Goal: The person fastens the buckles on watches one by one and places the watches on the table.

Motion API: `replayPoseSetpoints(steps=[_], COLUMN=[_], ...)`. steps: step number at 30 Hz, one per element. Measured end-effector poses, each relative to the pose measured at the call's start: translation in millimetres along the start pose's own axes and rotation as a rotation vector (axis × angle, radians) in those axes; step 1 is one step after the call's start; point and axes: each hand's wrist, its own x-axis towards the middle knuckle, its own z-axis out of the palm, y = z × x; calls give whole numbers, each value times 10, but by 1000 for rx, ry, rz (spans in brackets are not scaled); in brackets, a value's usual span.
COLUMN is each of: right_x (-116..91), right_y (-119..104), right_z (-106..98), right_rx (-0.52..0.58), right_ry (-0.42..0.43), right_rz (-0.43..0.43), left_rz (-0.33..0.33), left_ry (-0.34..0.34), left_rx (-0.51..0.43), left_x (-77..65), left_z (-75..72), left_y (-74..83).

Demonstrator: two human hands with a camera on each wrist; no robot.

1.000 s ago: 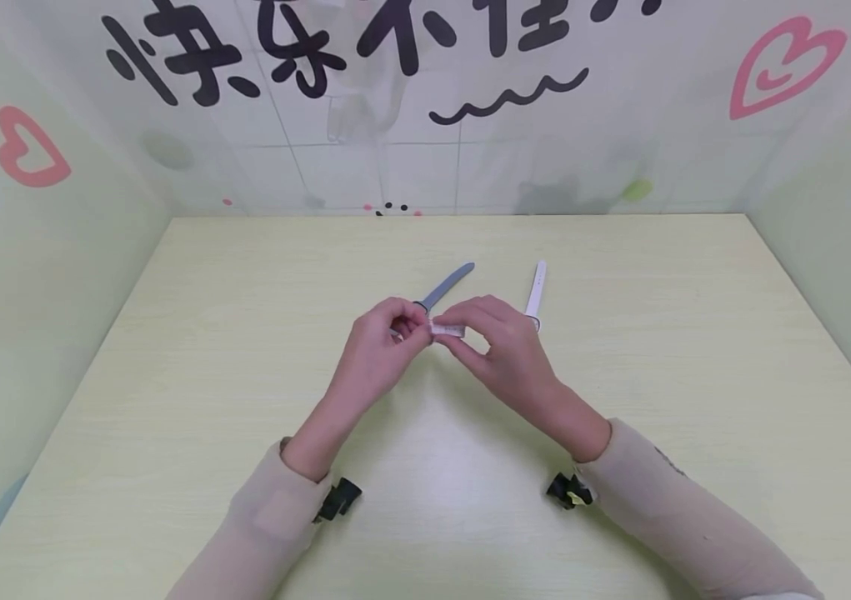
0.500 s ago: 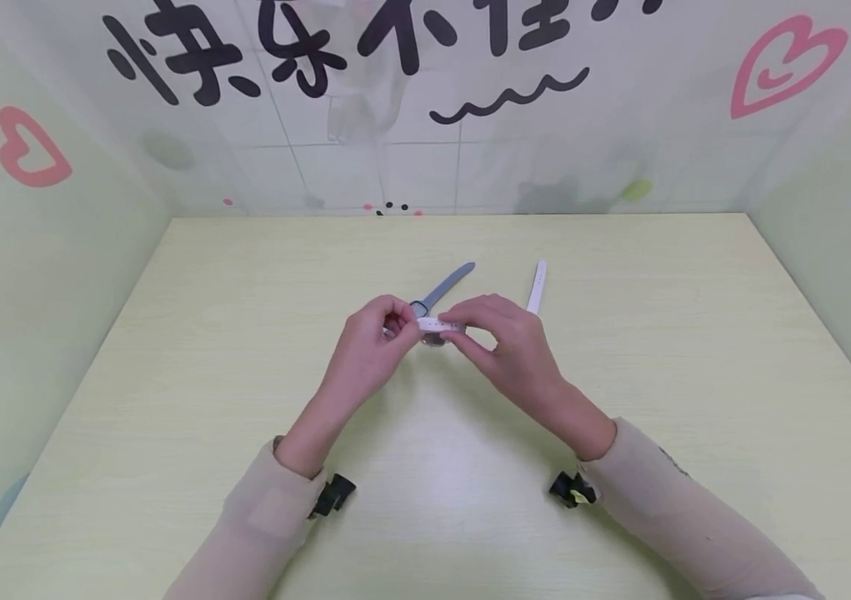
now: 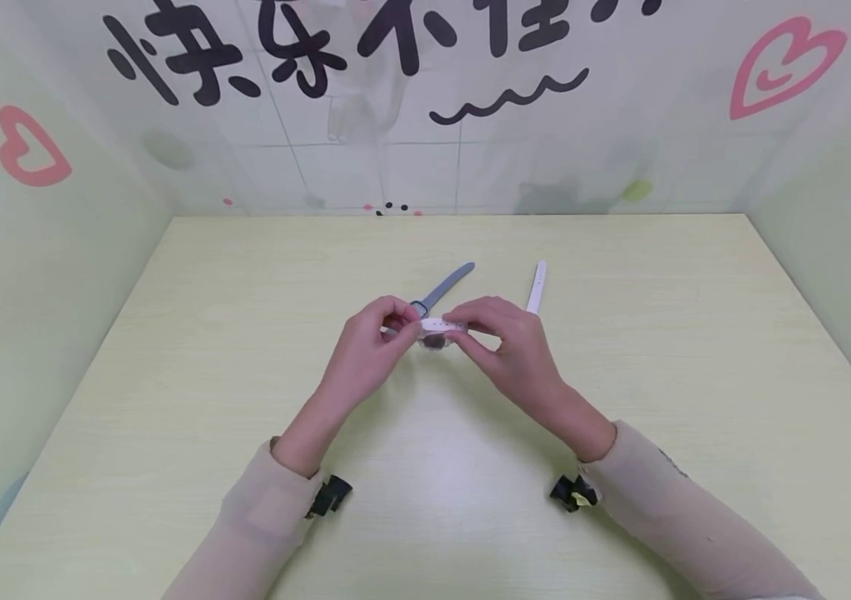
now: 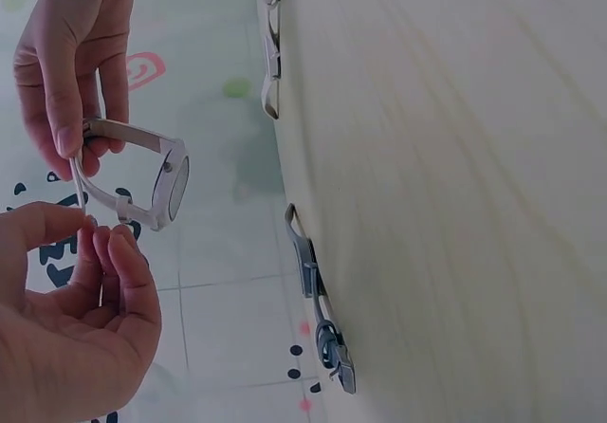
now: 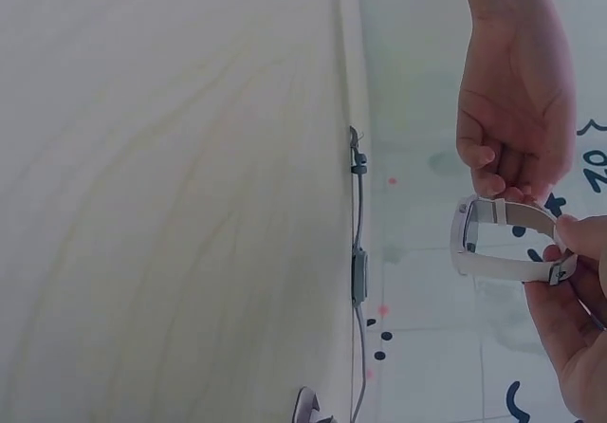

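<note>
Between both hands hangs a white-strapped wristwatch (image 3: 442,324), its strap bent into a loop and its round case below. My left hand (image 3: 371,340) pinches one strap end between thumb and fingers; the left wrist view shows this left hand (image 4: 81,323) at the lower left. The right hand (image 3: 509,340) grips the strap from the other side. In the right wrist view the strap's metal buckle (image 5: 561,269) lies at the right fingertips, and the watch case (image 5: 463,236) faces away from them. The fingers partly hide the strap ends.
A blue-grey watch (image 3: 446,286) lies on the table (image 3: 245,375) just beyond my hands. Another white-strapped watch (image 3: 537,287) lies behind my right hand, which partly covers it. Printed cloth walls (image 3: 230,179) close off the back and sides. Small black devices (image 3: 573,492) sit at both cuffs.
My left hand has shifted slightly left, showing more of the white strap between the hands. The watch's round case has come into sight below the strap. The table watches stay put.
</note>
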Motion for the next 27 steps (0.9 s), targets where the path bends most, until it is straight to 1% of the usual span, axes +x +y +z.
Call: replayPoseSetpoints(steps=[3,5,9,12,22,24,27], right_x=[-2,-2,-1,-3,-3,-5,-10], right_y=[5,7,14,15,17,27,46], right_z=[-10,-16,-21,-21,-20,-22,-28], right_rx=[30,46,65,76,113,103,49], right_ry=[6,11,21,27,26,20,10], right_rz=[28,41,57,64,80,70,47], left_rz=[40,60,78,84,110,116,128], left_ry=[-7,-24,-68,-81,-51,-45,-36], left_rx=[-12,-23,-29,-20,-2,-2,-6], left_x=[2,2,5,3,8,11,14], left_z=[-20,-32,-32,-21,3,5,7], left_y=[-26,-42,-68,-77,-69,-74,-84])
